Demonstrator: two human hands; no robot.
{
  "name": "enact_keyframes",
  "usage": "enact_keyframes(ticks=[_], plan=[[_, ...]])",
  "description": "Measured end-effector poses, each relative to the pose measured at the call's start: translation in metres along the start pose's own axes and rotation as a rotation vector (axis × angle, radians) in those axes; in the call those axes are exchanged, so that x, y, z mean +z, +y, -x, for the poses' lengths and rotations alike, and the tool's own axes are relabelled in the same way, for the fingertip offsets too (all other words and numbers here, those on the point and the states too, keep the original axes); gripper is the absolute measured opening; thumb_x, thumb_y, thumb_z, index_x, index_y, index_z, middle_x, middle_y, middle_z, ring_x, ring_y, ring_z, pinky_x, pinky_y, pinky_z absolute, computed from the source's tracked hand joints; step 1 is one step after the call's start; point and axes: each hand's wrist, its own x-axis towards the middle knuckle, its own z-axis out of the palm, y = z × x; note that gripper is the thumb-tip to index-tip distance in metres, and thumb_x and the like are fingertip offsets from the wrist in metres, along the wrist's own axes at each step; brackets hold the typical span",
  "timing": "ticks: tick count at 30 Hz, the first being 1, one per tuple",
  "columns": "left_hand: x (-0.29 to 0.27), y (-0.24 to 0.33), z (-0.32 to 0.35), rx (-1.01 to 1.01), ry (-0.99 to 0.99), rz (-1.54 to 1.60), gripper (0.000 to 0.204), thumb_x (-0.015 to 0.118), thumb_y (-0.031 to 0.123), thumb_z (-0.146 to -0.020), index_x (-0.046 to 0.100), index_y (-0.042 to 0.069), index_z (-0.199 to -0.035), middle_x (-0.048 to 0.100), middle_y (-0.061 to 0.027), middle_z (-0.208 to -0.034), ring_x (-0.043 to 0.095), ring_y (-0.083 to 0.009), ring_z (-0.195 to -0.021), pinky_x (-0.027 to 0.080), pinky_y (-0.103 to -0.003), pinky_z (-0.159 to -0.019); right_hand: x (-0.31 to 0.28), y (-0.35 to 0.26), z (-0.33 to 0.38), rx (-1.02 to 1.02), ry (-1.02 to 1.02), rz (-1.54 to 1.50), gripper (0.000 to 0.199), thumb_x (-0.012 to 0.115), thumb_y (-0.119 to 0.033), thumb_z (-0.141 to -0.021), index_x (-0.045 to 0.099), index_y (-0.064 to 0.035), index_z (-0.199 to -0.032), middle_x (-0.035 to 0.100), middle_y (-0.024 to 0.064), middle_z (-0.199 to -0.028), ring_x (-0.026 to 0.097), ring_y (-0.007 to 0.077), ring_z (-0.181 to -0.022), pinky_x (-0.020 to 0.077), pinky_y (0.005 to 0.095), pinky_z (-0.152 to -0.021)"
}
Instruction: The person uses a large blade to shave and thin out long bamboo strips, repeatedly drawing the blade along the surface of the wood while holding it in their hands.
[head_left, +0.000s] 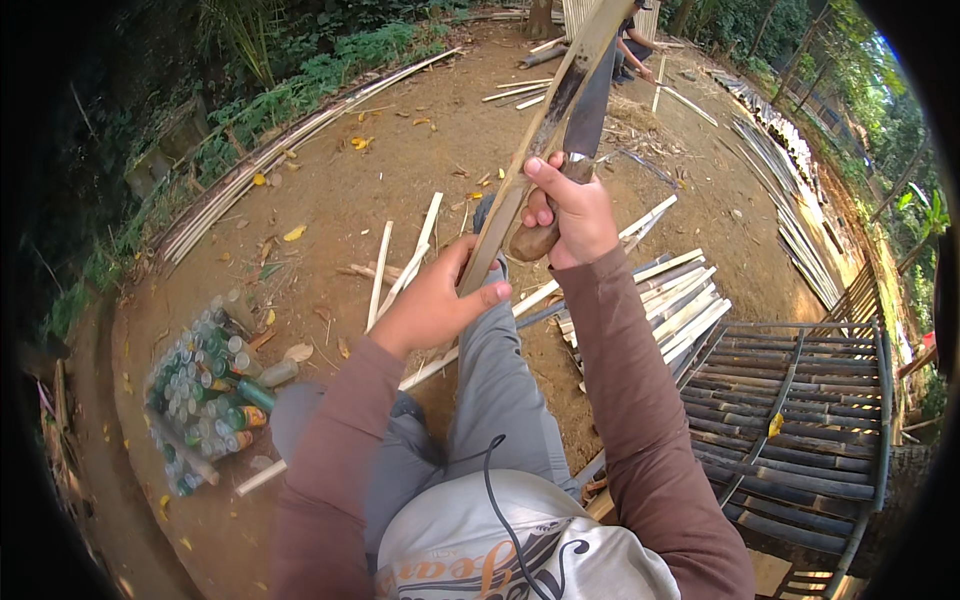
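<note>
My left hand [435,300] grips the lower part of a long bamboo strip [540,130] that slants up and away toward the top of the view. My right hand [568,212] is closed around the wooden handle of a big knife [590,105], whose dark blade lies flat along the strip above my fingers. Both hands are raised over my outstretched leg in grey trousers [495,380]. On the dirt just beyond my hands lie loose split bamboo slats [400,265].
A stack of pale bamboo slats [670,300] lies to the right of my leg, next to a dark bamboo platform [790,420]. Bundled bottles [205,390] sit on the ground at left. Long bamboo poles [280,150] edge the dirt yard. Another person [632,45] crouches far ahead.
</note>
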Motion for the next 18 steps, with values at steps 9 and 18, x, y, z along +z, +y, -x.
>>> enact_keyframes(ticks=[9,18], plan=[[-0.008,0.011,0.034,-0.371,-0.051,0.293,0.028,0.06,0.022,-0.112,0.063,0.006,-0.133,0.055,0.0045,-0.084,0.051,-0.0046,-0.07,0.046,-0.024,-0.062,-0.027,0.03,0.019,0.152,0.163,-0.013,0.029,0.072,-0.037,-0.105,0.056,-0.0135,-0.099,0.059,0.0015,-0.08,0.046,0.0105,-0.05,0.0443,0.0317,-0.051],[-0.036,-0.026,0.087,-0.25,0.076,-0.274,0.027,0.059,0.017,-0.108,0.062,-0.002,-0.127,0.073,-0.0154,-0.102,0.069,-0.0286,-0.083,0.055,-0.044,-0.079,-0.133,0.109,0.115,-0.135,0.18,0.825,0.05,0.06,-0.052,-0.109,0.062,-0.0048,-0.092,0.063,0.0099,-0.071,0.063,0.0242,-0.057,0.0517,0.0396,-0.055]])
